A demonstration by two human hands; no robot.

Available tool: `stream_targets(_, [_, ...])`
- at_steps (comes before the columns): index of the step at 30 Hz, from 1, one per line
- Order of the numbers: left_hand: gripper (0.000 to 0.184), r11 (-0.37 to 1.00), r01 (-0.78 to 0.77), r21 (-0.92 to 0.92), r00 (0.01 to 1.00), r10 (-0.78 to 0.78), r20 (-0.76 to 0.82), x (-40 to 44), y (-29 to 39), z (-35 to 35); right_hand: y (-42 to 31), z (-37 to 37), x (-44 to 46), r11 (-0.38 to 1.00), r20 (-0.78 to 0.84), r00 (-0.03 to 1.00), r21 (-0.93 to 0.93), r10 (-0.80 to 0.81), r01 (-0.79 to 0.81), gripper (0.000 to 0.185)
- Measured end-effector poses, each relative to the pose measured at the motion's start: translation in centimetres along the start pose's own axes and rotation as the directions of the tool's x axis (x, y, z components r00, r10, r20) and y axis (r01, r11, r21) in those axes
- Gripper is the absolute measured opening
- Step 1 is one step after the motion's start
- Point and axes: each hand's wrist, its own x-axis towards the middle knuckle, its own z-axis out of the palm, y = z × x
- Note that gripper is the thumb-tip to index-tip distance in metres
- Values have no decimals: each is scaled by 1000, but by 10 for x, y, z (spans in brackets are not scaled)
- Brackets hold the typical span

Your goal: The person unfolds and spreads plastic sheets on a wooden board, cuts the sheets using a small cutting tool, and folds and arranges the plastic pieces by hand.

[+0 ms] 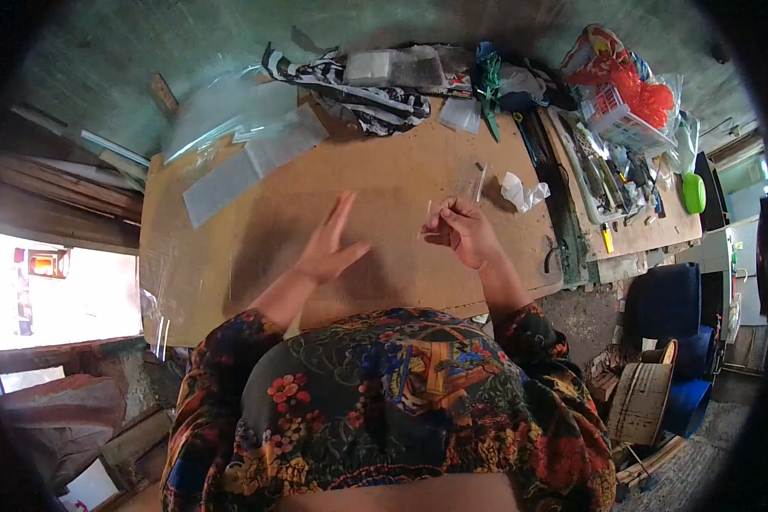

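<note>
My left hand (328, 249) hovers at the middle of the brown board tabletop (384, 162), fingers stretched out and thumb apart, with nothing in it. To its right, my right hand (465, 232) is closed in a pinch. A thin clear strip (425, 232), perhaps plastic, sticks out from its fingertips; its full shape is too faint to make out. Under my hands lies a flat, darker sheet-like area (350, 286) on the board. Just beyond the right hand are a small clear plastic piece (471, 183) and a crumpled white paper or tissue (524, 193).
Clear plastic sheets (256, 162) lie at the back left. A black-and-white striped bag (350, 94) and plastic packets (392, 66) line the back edge. On the right stand a tray of tools (610, 171), a white basket (627, 115) with red plastic, and a green bottle (694, 194).
</note>
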Motion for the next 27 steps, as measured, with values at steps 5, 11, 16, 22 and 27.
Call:
stream_targets(5, [56,382,557,-738,830,-283,480,39,44,41,2,-11,-7,990,183,980,106,73,-94,8])
stream_targets(11, [23,731,503,-461,864,-423,271,38,19,67,8,-10,-14,995,-113,992,-75,57,-66,15])
stream_targets(16, [21,818,574,22,813,-573,107,33,10,66,47,-44,7,607,-240,960,-788,-145,-106,39])
stream_targets(22, [28,866,232,444,973,-204,-110,15,-11,62,62,-43,5,331,-81,933,-943,-351,43,42])
stream_targets(27, [39,752,20,659,995,-79,60,16,-5,74,69,-39,-13,-69,131,843,-991,-521,112,44])
